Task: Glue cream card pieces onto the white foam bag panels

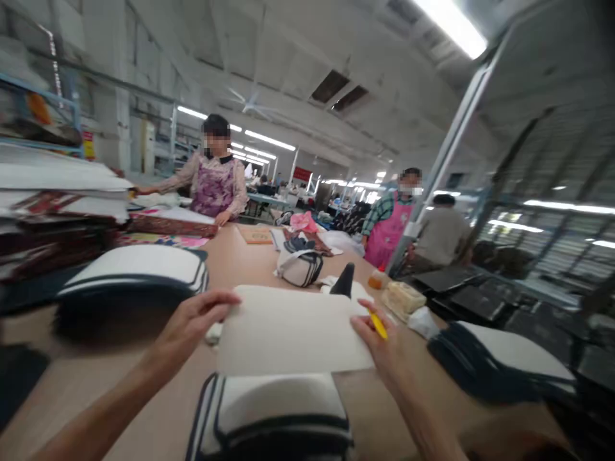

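Note:
A cream, rectangular flat panel with rounded corners (293, 333) is held up in front of me, above the table. My left hand (204, 314) pinches its upper left corner. At the right edge, my right hand (379, 333) grips the panel between thumb and fingers. A small yellow tool (378, 324) is also tucked in that hand; its kind I cannot make out. Just below the panel lies a stack of white pieces with dark navy edging (278, 410), nearest to me.
Similar stacks stand at the left (134, 266) and right (514, 352). Beyond the panel are a dark cone (343, 282), a striped bundle (300, 266), a red-capped bottle (377, 278) and a wrapped block (403, 299). Co-workers stand across the table (230, 250).

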`<state>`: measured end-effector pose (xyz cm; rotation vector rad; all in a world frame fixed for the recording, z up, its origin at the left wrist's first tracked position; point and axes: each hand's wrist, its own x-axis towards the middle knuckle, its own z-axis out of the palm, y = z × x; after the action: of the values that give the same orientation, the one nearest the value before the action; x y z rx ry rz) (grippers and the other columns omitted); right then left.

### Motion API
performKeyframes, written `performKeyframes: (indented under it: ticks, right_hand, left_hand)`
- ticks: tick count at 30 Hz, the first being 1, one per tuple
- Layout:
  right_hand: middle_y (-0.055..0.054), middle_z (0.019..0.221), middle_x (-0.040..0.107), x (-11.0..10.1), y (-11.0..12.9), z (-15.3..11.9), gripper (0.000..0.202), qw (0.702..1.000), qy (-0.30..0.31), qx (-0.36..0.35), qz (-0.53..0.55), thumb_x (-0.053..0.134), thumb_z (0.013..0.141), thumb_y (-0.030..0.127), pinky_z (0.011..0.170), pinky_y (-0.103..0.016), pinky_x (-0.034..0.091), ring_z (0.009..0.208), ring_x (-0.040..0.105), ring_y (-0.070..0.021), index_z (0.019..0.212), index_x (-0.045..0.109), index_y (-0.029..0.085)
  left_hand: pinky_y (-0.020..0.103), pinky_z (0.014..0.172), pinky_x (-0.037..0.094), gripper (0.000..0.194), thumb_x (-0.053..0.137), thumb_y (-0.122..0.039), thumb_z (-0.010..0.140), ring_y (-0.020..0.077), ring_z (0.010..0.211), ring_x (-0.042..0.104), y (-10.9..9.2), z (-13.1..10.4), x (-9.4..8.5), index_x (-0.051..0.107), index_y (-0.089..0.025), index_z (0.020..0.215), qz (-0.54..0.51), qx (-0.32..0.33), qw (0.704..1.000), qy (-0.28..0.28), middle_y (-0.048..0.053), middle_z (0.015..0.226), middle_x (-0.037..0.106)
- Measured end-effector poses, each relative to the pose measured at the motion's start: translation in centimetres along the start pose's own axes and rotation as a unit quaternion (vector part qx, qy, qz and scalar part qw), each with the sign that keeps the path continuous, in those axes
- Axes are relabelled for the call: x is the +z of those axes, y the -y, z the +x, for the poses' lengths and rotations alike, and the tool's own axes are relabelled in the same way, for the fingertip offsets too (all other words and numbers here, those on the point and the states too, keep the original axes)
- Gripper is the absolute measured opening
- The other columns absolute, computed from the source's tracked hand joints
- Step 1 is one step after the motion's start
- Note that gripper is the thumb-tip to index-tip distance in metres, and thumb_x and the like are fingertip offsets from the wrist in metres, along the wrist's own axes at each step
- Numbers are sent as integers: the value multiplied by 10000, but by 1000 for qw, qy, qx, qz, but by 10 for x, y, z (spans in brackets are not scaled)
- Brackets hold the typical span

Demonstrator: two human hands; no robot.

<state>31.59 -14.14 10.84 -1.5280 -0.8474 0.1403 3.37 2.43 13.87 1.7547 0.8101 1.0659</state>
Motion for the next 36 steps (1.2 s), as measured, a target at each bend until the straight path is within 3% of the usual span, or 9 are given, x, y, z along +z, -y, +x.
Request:
performKeyframes:
  ticks: [3,10,14,18,23,28,36]
  right_hand:
    - [0,689,618,-3,-20,-12,630,998,19,54,4,708,603,473,530,-245,424,590,538,-144,1123,551,155]
    - [-3,625,623,1,-38,-31,567,992,49,88,-81,682,555,487,528,-266,447,576,550,-165,1004,602,150]
    - [-4,630,628,-2,-45,-30,569,987,63,92,-117,660,540,514,535,-273,451,580,557,-176,982,605,159]
    - [-10,656,643,-12,-55,-25,578,978,68,97,-173,648,550,534,558,-269,453,620,574,-187,1003,607,178]
    - [-12,668,652,-15,-57,-29,546,974,66,82,-202,623,582,526,551,-260,457,617,582,-188,1012,606,190]
    - [5,636,627,-12,-54,-37,498,971,63,66,-221,604,600,522,551,-259,453,595,567,-181,984,612,205]
    - [10,595,591,-14,-69,-38,452,973,91,38,-208,644,598,493,515,-285,440,539,548,-184,945,607,205]
  left_hand:
    - [234,642,438,328,671,-348,612,164,734,568,11,-18,9,690,-158,878,-120,-100,986,57,26,792,661]
    - [249,667,427,335,740,-288,546,151,727,562,56,-48,20,698,-117,831,-195,-209,957,46,52,813,664]
    - [234,621,417,322,729,-274,548,130,671,551,63,-45,26,701,-110,824,-192,-229,953,54,51,792,666]
    - [214,552,384,301,713,-244,544,99,562,502,69,-40,34,708,-99,808,-187,-244,950,60,14,632,628]
    - [221,550,398,279,710,-206,520,123,598,531,78,-41,38,710,-97,777,-186,-252,947,69,19,634,628]
    - [222,529,395,267,699,-201,529,126,578,533,87,-44,38,710,-91,772,-181,-244,950,74,19,621,623]
    - [245,561,420,245,686,-224,538,161,602,567,88,-42,42,724,-107,749,-127,-206,968,67,38,632,657]
